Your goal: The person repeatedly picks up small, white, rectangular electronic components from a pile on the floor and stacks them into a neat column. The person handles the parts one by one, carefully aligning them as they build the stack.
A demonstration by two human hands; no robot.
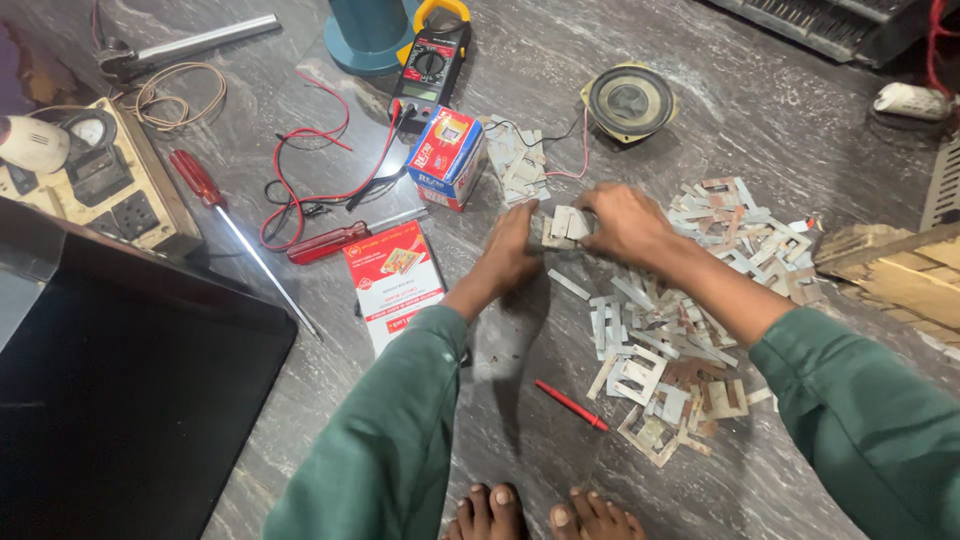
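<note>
My left hand [512,248] and my right hand [625,222] meet over the grey stone floor, both closed on a small stack of thin metal plates [562,226]. A wide scatter of loose flat metal plates [690,330] lies under and to the right of my right forearm. A smaller pile of the same plates [520,160] sits just beyond my hands. Both arms wear green sleeves. My bare toes [540,515] show at the bottom edge.
Two red-handled screwdrivers [330,240] [200,180], a clamp meter [430,60] with red and black leads, two small boxes [448,155] [395,280], a round speaker [630,100], a red probe [570,405], a wooden switchboard [100,180], a black panel [120,390] and wooden pieces [890,270].
</note>
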